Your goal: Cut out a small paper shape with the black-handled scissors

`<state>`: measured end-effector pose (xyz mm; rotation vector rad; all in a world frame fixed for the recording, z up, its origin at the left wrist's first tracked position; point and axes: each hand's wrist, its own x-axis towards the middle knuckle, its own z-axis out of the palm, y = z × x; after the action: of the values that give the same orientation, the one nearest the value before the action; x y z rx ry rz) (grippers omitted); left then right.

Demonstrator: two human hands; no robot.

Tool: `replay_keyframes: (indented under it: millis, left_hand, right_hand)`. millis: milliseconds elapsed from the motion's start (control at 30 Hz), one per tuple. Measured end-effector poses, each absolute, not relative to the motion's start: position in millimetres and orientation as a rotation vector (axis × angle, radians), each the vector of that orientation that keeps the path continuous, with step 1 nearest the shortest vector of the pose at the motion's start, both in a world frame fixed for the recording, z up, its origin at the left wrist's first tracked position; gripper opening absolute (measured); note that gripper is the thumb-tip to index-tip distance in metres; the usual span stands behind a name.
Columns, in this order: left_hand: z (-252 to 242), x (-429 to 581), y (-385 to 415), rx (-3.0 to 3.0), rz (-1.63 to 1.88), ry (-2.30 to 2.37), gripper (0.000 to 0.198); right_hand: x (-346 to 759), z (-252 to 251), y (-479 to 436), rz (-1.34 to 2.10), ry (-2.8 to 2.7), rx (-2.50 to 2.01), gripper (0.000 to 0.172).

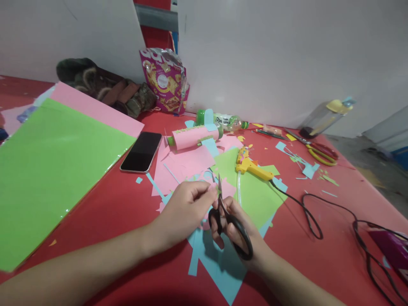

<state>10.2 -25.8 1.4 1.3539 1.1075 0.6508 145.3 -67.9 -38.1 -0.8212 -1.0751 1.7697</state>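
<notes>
My right hand (237,231) is wrapped through the handles of black scissors (228,221), whose blades point up and away from me. My left hand (188,208) pinches a small paper scrap (214,187), pink with a bit of green, right at the blades. Both hands hover low over a red table (121,204), above blue paper offcuts (219,263) and a green sheet (255,195).
A yellow glue gun (250,165) with a black cord (318,216) lies behind my hands. A phone (142,151), a pink-wrapped bottle (194,137), large green and pink sheets (54,170), red-yellow scissors (320,152), a snack bag (165,80) and a water bottle (325,117) surround them.
</notes>
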Motion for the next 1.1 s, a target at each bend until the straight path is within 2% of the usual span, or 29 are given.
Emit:
replay_keyframes:
  millis: [1100]
  left_hand:
    - [3.4, 11.5, -25.6, 1.274, 0.66, 1.074, 0.032]
  right_hand:
    - [146.4, -39.4, -67.8, 1.799, -1.03, -0.857, 0.042]
